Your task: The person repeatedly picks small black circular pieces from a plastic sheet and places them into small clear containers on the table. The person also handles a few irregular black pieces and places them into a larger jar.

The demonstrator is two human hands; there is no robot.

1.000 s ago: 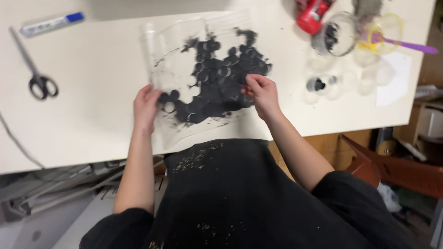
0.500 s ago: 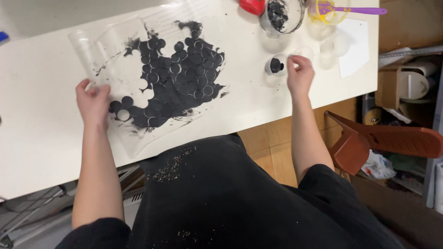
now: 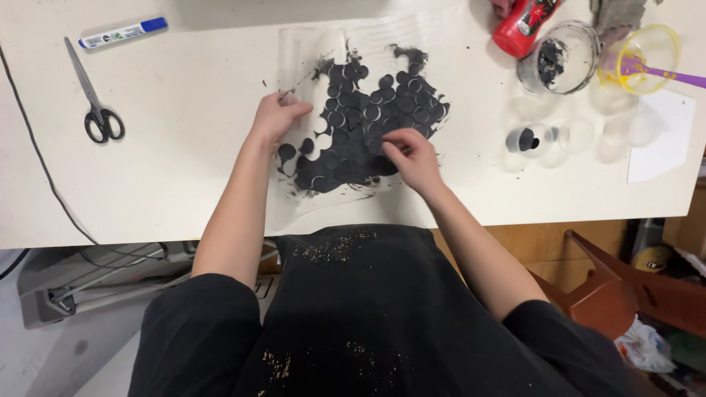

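On the white tabletop (image 3: 184, 147) lay a clear, thin plastic sheet (image 3: 309, 51) covered over its middle with a dense cluster of small black discs (image 3: 368, 125), many of them overlapping, in front of the person's dark apron. The left hand (image 3: 273, 117) rested at the sheet's left side with its fingers curled, apparently pinning the film and pinching something thin at its upper edge, though what exactly it gripped could not be made out. The right hand (image 3: 413, 156) hovered low over the lower right part of the cluster, thumb and forefinger drawn close together as if nipping a single disc; whether one was actually held between them could not be told. The discs looked very light, thin and probably tacky or smudgy, judging by the black smears on the film, so each would best be taken by its rim with fingertips alone. The sheet looked limp and slippery, likely to slide unless held flat at an edge. Off to the left lay black-handled scissors (image 3: 92, 103) and a blue-and-white marker pen (image 3: 121, 32). To the right stood a red bottle (image 3: 523, 25), a clear glass bowl with black contents (image 3: 562, 57), a yellow plastic cup (image 3: 643, 53) with a purple utensil, and several small clear cups (image 3: 533, 138).
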